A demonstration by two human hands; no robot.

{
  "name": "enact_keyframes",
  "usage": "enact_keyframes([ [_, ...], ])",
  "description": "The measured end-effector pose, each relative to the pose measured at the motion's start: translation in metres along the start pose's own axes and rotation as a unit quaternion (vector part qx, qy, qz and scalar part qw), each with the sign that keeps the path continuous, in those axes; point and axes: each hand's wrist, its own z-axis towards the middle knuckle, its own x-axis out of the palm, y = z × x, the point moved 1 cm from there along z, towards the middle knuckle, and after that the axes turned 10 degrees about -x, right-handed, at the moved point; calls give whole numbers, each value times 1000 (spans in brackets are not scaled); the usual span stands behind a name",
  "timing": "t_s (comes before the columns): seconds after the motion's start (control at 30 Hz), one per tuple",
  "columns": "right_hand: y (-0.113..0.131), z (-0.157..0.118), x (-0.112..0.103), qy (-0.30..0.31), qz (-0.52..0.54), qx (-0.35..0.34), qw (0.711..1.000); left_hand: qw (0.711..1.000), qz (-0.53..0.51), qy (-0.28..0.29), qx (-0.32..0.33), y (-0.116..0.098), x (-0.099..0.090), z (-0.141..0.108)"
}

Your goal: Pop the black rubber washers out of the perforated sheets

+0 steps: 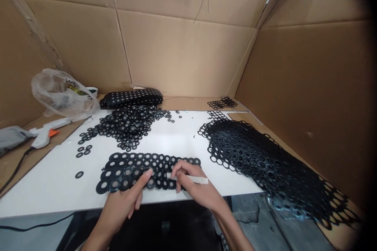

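A white board carries a heap of small black discs, 1 lone disc, a disc-covered panel near its front edge and, at right, piled black lattice. A glue gun lies on the brown surface at left.

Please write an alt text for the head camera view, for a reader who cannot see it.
A person's right hand holds a slim white tool at a black sheet of pale-centred rings, while the left hand rests its thumb on it. Loose black discs are piled beyond, to the left; black mesh is heaped to the right.
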Motion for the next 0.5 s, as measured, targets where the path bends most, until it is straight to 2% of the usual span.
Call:
enact_keyframes([
  [0.13, -2, -2, -11, -92, 82, -4, 992, 998, 34, 33, -38, 1, -6, 3],
  [0.2, -5, -4, -18, -117, 96, -10, 988, 997, 46, 47, -44, 4, -8, 6],
  [0.33, -9, -7, -24, -88, 91, -6, 992, 998, 30, 41, -39, 11, -8, 8],
  [0.5, -5, -7, -16, -22, 28, 5, 999, 1000, -4, 27, -16, 8, -5, 4],
])
